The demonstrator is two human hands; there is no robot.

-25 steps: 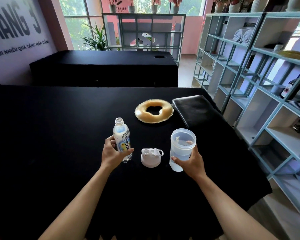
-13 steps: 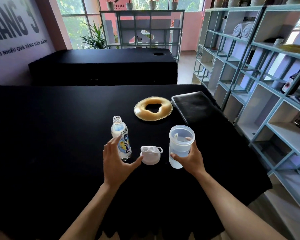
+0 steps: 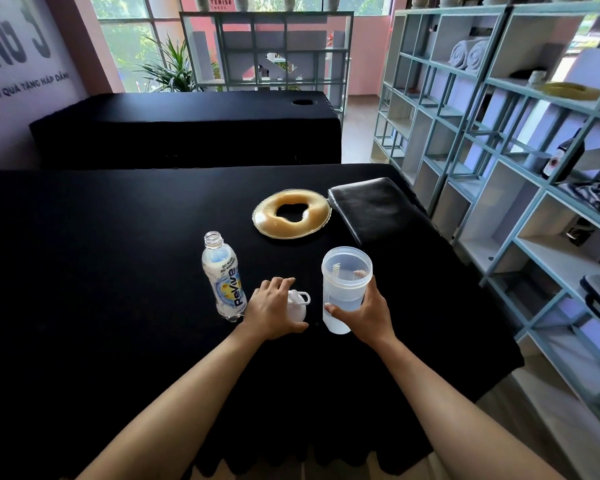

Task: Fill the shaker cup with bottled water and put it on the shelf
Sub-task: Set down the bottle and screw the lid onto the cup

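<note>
My left hand (image 3: pixel 274 308) had left the clear plastic bottle (image 3: pixel 223 276) and curled over the white lid (image 3: pixel 297 304); pouring seemed finished. My right hand (image 3: pixel 364 311), at three o'clock, gripped the translucent shaker cup (image 3: pixel 343 289).

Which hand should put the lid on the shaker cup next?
Left. The left hand already rests on the lid, beside the open shaker cup, while the right hand is busy steadying the cup.

On the tabletop (image 3: pixel 118 271) the bottle (image 3: pixel 224 277) stands at my 11 o'clock, the lid (image 3: pixel 298 306) under my left hand (image 3: pixel 272 311) just right of it, the shaker cup (image 3: pixel 345 292) in my right hand (image 3: pixel 368 315) at 1 o'clock. Behind them lies the ring cushion (image 3: pixel 293 214), the flat pad (image 3: pixel 374 209) to its right. The shelf (image 3: pixel 499 140) stands at 3 o'clock.
</note>
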